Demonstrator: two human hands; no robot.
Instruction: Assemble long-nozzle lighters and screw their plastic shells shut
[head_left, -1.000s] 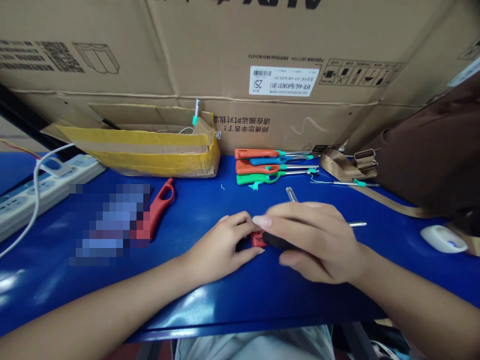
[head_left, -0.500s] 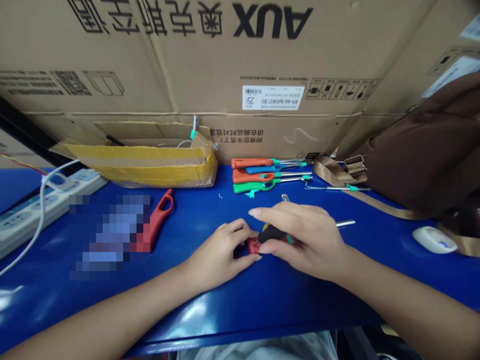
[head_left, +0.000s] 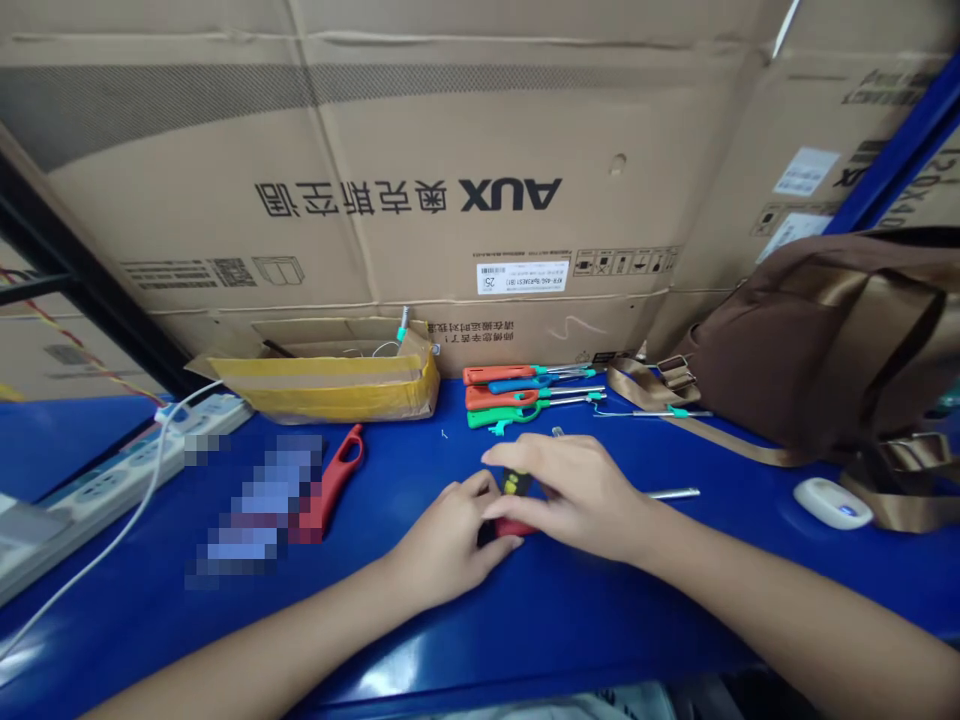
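My left hand (head_left: 450, 540) rests on the blue table, its thumb and fingers closed round a red plastic lighter body (head_left: 513, 527). Above that piece, my right hand (head_left: 581, 490) grips a screwdriver (head_left: 514, 484) by its black and yellow handle; the tip is hidden. A metal tube (head_left: 675, 493) lies just right of my right hand. Behind the hands, several long-nosed lighters in orange, blue and green are stacked, the green lighter (head_left: 499, 415) nearest. Left of my hands lies another red lighter casing (head_left: 337, 485), partly under a blurred-out patch.
A yellow-taped cardboard box (head_left: 330, 392) stands at the back left, near a white power strip (head_left: 112, 480) with a cable. On the right are a brown bag (head_left: 780, 350) with straps and a white earbud-style case (head_left: 832, 502). A large carton (head_left: 375, 120) walls the back.
The camera has tilted up, so the scene sits lower and more of the carton and bag shows. My right hand has turned the screwdriver more upright over the red piece.
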